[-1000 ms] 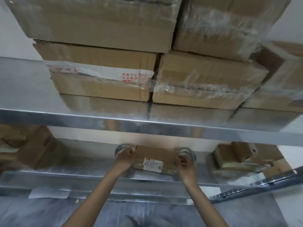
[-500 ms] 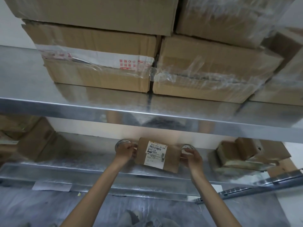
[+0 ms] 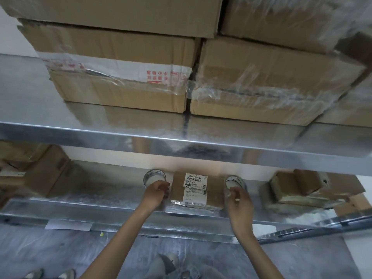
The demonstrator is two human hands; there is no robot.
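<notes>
A small brown cardboard parcel with a white barcode label stands on edge on the lower metal shelf, its label facing me and its back at the wall. My left hand has its curled fingers at the parcel's left edge. My right hand hangs just right of the parcel with loosely curled fingers, a small gap between them and the cardboard. One roll of clear tape lies behind my left hand. A second tape roll lies behind my right hand.
The upper metal shelf carries large stacked cartons, some wrapped in plastic film. Brown boxes sit at the lower shelf's left and taped parcels at its right. Grey floor and shoes show below.
The parcel was tipped up from lying flat to standing with its label facing me. My right hand has come off its right edge; my left hand stays at the left edge.
</notes>
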